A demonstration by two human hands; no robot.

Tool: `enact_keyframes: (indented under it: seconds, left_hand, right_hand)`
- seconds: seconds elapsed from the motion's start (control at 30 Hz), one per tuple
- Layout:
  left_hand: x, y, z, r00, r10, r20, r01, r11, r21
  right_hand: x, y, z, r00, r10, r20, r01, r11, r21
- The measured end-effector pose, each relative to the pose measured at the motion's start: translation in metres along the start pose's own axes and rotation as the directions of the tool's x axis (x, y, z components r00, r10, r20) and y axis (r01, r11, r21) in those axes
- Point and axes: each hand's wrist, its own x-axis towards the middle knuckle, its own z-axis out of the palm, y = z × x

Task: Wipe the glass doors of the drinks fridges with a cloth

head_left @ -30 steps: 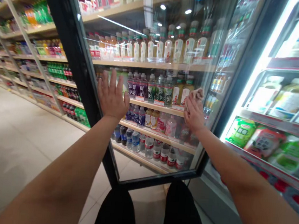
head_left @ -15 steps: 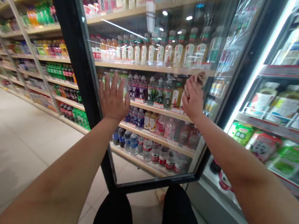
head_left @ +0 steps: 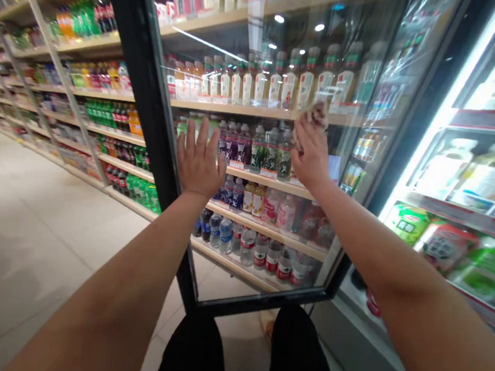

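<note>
A glass cooler door with a black frame stands swung open in front of me. My left hand lies flat on the glass near the door's left edge, fingers spread and holding nothing. Higher up and to the right, my right hand presses a crumpled, brown-and-white cloth against the pane. Its fingers are bent over the cloth, part of which is hidden under the palm. Shelved drink bottles show through the glass behind both hands.
To the right is the lit cooler with bottles and green and red pouches on its racks. Long shelves of drinks run along the left beside a tiled floor. My black-trousered legs are just below the door.
My right hand and the cloth have slid a little left and up across the glass. My left hand stays flat at the same place on the door while the view shifts slightly.
</note>
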Motion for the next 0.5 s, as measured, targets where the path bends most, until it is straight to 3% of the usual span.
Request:
enact_keyframes:
  seconds: [0.07,0.13,0.2,0.27,0.33,0.4,0.47,0.5]
  left_hand:
    - [0.000,-0.001,0.001,1.000,0.007,-0.009,-0.007,1.000,0.019]
    - [-0.001,-0.002,0.001,1.000,0.015,-0.018,-0.015,0.999,0.035]
    - [-0.001,-0.001,0.001,0.999,0.022,-0.023,-0.021,0.999,0.047]
    - [-0.001,0.000,0.000,1.000,0.022,-0.014,-0.022,0.999,0.038]
    - [-0.001,0.001,0.000,1.000,0.006,0.002,-0.006,1.000,0.008]
    - [-0.001,0.000,0.000,1.000,-0.009,0.010,0.010,1.000,-0.012]
    - [0.000,-0.001,0.001,1.000,-0.006,0.001,0.006,1.000,0.000]
    - [0.000,-0.001,0.001,1.000,0.006,-0.005,-0.005,1.000,0.010]
  right_hand:
    - [0.001,-0.001,0.005,0.994,0.091,-0.052,-0.091,0.996,-0.001]
    - [-0.025,-0.010,0.012,0.997,0.073,-0.017,-0.073,0.997,0.000]
    - [-0.063,-0.020,0.018,0.995,-0.053,0.085,0.052,0.999,0.015]
    - [-0.094,-0.025,0.020,0.939,-0.252,0.232,0.240,0.967,0.079]
    - [-0.100,-0.020,0.018,0.897,-0.330,0.296,0.311,0.944,0.111]
    - [-0.080,-0.008,0.013,0.942,-0.240,0.233,0.230,0.971,0.069]
    - [-0.051,0.004,0.008,0.996,-0.054,0.073,0.054,0.999,0.007]
    - [-0.039,0.009,0.006,0.999,0.031,-0.008,-0.031,0.999,-0.012]
